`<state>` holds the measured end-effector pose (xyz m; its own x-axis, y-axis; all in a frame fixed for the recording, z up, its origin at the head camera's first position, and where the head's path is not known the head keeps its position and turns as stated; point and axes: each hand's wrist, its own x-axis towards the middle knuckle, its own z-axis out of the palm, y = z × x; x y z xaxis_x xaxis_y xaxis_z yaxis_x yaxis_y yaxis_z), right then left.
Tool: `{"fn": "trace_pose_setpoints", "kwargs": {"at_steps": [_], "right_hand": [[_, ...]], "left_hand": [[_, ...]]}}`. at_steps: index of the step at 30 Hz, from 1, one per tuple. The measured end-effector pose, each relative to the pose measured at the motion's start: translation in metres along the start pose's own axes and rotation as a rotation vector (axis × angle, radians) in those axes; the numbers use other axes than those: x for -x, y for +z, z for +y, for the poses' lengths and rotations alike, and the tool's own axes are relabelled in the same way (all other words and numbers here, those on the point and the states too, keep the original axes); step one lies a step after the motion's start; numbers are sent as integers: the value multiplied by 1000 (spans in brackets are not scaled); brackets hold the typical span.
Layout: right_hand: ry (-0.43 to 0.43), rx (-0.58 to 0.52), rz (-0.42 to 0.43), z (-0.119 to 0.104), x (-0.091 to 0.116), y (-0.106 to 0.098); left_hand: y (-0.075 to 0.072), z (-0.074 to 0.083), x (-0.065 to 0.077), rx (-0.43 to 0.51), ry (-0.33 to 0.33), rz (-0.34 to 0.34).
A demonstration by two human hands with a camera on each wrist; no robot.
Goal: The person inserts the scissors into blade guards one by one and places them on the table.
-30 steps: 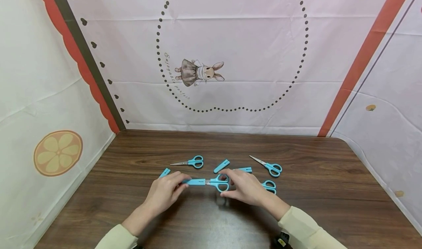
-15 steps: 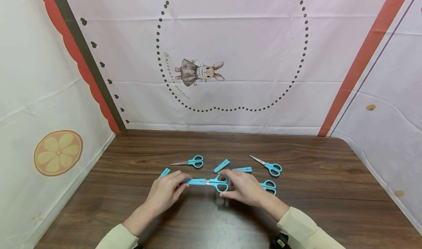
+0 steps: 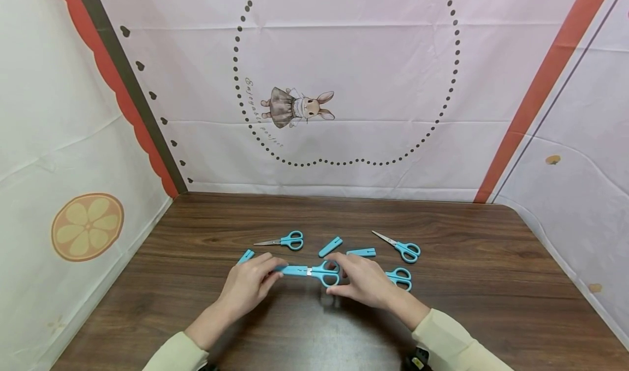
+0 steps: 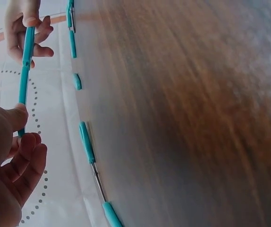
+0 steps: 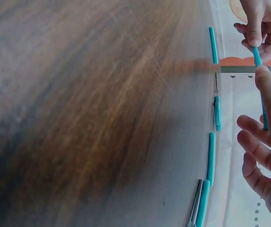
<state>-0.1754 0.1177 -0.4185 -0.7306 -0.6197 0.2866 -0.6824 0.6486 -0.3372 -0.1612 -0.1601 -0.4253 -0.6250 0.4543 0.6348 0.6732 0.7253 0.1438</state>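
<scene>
My left hand [image 3: 248,283] pinches the far end of a blue blade cover [image 3: 296,271] between thumb and fingers. Opposite it, my right hand [image 3: 366,281] grips the finger loops of blue-handled scissors [image 3: 326,273]. Their blades sit inside the cover, with a short strip of metal showing between cover and handle. In the left wrist view, the joined scissors and cover [image 4: 24,85] are held above the tabletop, spanning both hands. The right wrist view shows the right thumb against the scissors handle.
On the brown table [image 3: 442,327] lie bare-bladed scissors at back left [image 3: 292,241] and back right [image 3: 407,252]. More scissors [image 3: 402,279] are partly behind my right hand. Loose blue covers lie at left [image 3: 245,257], centre [image 3: 331,246] and right [image 3: 363,252]. Printed cloth [image 3: 383,87] surrounds the table.
The scissors have slid slightly left, deeper into the cover, and less blade shows. My right hand has shifted a little left with them; my left hand has barely moved.
</scene>
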Motion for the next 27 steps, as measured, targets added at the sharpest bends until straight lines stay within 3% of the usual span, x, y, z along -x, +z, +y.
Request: {"fn": "trace_pose_setpoints", "kwargs": {"at_steps": [14, 27], "right_hand": [[4, -27, -34, -1, -1, 3], [-27, 7, -12, 0, 0, 5]], "left_hand": [[2, 4, -3, -4, 31, -10], [0, 3, -3, 0, 27, -69]]}}
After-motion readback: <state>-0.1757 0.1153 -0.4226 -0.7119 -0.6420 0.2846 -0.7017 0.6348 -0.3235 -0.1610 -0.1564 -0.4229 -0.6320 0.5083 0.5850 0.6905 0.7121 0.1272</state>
